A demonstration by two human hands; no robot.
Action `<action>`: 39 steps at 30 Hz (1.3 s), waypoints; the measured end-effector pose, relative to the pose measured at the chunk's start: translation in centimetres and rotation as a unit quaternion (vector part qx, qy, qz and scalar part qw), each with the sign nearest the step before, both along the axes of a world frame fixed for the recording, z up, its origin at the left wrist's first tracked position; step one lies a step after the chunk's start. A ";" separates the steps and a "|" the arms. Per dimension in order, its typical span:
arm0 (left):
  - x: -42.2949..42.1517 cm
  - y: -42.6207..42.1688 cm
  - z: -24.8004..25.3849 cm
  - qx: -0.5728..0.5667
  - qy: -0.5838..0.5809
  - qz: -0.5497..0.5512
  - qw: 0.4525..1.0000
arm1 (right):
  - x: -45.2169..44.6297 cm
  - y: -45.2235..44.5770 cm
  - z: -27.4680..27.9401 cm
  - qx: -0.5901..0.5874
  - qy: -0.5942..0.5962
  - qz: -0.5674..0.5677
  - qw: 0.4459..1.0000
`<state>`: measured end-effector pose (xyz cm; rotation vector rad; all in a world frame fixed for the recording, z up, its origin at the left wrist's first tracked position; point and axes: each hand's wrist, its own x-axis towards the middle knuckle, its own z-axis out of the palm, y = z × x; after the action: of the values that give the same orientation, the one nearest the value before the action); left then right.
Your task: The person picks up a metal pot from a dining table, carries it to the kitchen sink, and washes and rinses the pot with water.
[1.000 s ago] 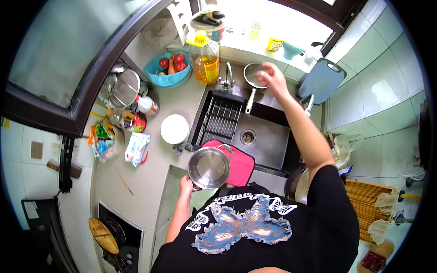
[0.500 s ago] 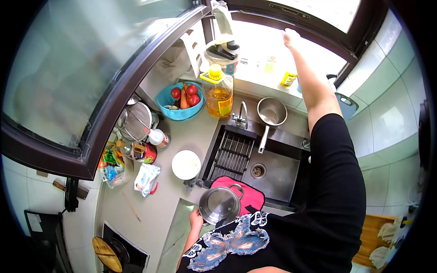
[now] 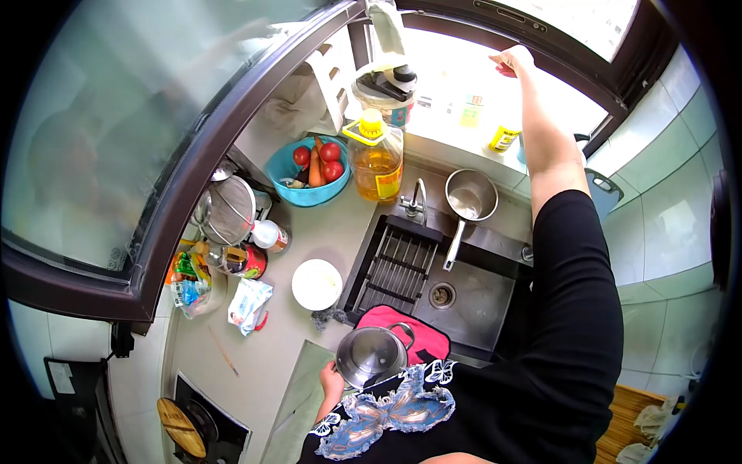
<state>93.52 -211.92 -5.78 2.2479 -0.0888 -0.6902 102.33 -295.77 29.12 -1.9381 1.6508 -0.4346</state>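
Note:
My left hand [image 3: 331, 381] is closed on the side of a two-handled stainless steel pot [image 3: 369, 356], low in the view against my body. The pot overlaps a red mat [image 3: 429, 338] with a dark border at the sink's near edge. My right arm stretches far out over the sink to the bright window. Up there my right hand [image 3: 513, 59] has its fingers curled together and pointing down; whatever is between them, if anything, is hidden. Below that hand, a yellow-labelled container [image 3: 504, 139] stands on the sill.
A saucepan [image 3: 471, 195] rests behind the sink [image 3: 483, 309], its handle over the basin. A drying rack [image 3: 396, 267] spans the left side. An oil jug [image 3: 377, 166], a blue bowl [image 3: 309, 193] of vegetables and a white bowl [image 3: 317, 284] stand left. The open window frame [image 3: 193, 147] juts in.
My right hand has shifted slightly right by the window and turned, its curled fingers now showing. My left hand stays on the pot. The whole view has shifted a little.

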 end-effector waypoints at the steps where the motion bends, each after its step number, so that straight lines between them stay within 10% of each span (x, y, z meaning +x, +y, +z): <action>1: -0.3 0.1 0.1 0.000 0.000 -0.002 1.000 | -0.5 -0.2 0.0 0.000 -0.017 -0.007 1.000; 20: 0.2 0.5 -0.4 -0.007 -0.011 -0.013 1.000 | -2.3 -1.0 -1.6 -0.162 0.037 0.030 0.986; 22: -0.6 1.9 -3.8 -0.009 -0.011 -0.025 1.000 | -4.7 -0.7 -1.4 -0.068 -0.175 -0.094 0.978; 25: 0.1 0.9 -0.9 0.078 -0.001 -0.077 0.994 | -6.4 1.0 -3.8 0.096 -0.365 0.010 0.926; 32: -0.2 0.9 -1.5 -0.011 -0.036 -0.056 0.998 | -11.7 34.3 -5.6 0.232 -0.293 0.358 0.856; 39: 1.8 2.9 1.4 -0.111 0.152 -0.064 0.980 | -15.4 46.7 -14.3 0.461 -0.467 0.165 0.736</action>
<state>95.37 -209.06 -4.35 1.9133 -0.1533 -1.0326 86.93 -249.11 14.86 -0.9051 0.5880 -0.2677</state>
